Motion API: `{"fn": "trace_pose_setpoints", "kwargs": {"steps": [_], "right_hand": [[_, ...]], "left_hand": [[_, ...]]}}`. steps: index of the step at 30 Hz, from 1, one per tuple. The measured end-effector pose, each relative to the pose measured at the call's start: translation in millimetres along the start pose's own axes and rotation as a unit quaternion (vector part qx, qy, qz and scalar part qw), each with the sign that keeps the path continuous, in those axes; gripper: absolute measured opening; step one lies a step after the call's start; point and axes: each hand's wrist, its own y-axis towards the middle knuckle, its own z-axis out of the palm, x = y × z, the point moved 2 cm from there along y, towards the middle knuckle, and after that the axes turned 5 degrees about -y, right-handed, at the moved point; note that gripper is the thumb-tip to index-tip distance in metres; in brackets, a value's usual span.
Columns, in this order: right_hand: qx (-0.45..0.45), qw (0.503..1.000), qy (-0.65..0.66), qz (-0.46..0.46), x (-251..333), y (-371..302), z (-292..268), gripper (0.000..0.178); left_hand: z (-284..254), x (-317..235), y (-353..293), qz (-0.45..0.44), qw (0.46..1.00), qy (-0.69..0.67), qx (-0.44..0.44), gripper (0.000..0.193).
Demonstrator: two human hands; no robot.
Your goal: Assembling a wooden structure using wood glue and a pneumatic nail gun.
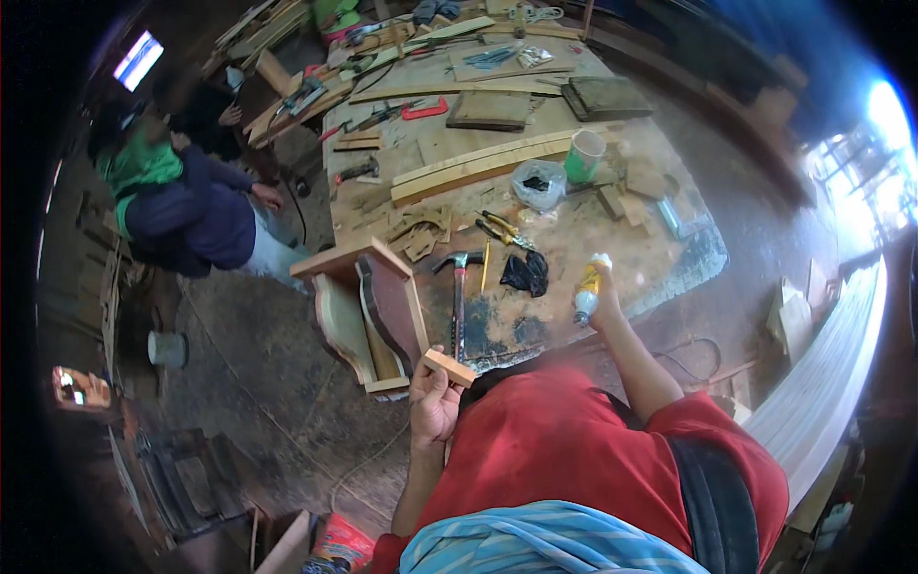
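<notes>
My left hand (433, 409) is closed around a short wooden block (449, 367) just off the near edge of the workbench. My right hand (608, 298) grips a small plastic bottle with a yellow label (589, 285), tilted over the bench's right side. Beside my left hand stands a wooden piece with curved side panels (368, 316). A claw hammer (459, 297) lies next to that piece, its handle toward me. A yellow pencil (485, 266), yellow-handled pliers (503, 231) and a crumpled black plastic bag (525, 275) lie between the hammer and the bottle.
Farther along the workbench (660, 258) are long wooden strips (492, 167), a green-and-white cup (583, 158), a clear plastic bag (538, 185), a red clamp (425, 109) and flat boards (604, 99). A person in a dark top (191, 206) is at the left. A white bucket (167, 349) stands on the floor.
</notes>
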Motion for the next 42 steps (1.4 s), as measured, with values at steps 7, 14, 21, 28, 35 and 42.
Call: {"fn": "trace_pose_setpoints", "kwargs": {"steps": [7, 14, 21, 28, 35, 42], "right_hand": [[-0.127, 0.93, -0.339, -0.065, -18.4, 18.0, 27.2, 0.061], [-0.127, 0.675, -0.701, -0.191, -28.1, 39.4, 126.8, 0.053], [-0.268, 0.531, -0.668, -0.448, -51.5, 25.0, 253.5, 0.049], [0.086, 0.603, -0.53, -0.59, -114.6, -51.2, 282.2, 0.039], [0.036, 0.615, -0.689, -0.383, -85.2, -103.2, 111.3, 0.049], [0.062, 0.522, -0.709, -0.471, -64.6, -45.9, 19.8, 0.047]], "left_hand": [[-25.5, -51.8, -10.7, 0.001, 1.0, -0.01, -0.023, 0.039], [-36.6, -143.9, -0.9, -0.086, 0.992, -0.058, -0.07, 0.045], [-11.0, -245.3, 70.5, -0.276, 0.939, 0.161, -0.123, 0.042], [56.1, -282.5, 147.3, -0.295, 0.935, 0.172, -0.096, 0.038], [109.3, -179.4, 78.9, -0.243, 0.96, 0.134, -0.03, 0.033], [61.0, -106.5, 13.0, -0.056, 0.995, 0.01, -0.078, 0.027]]}}
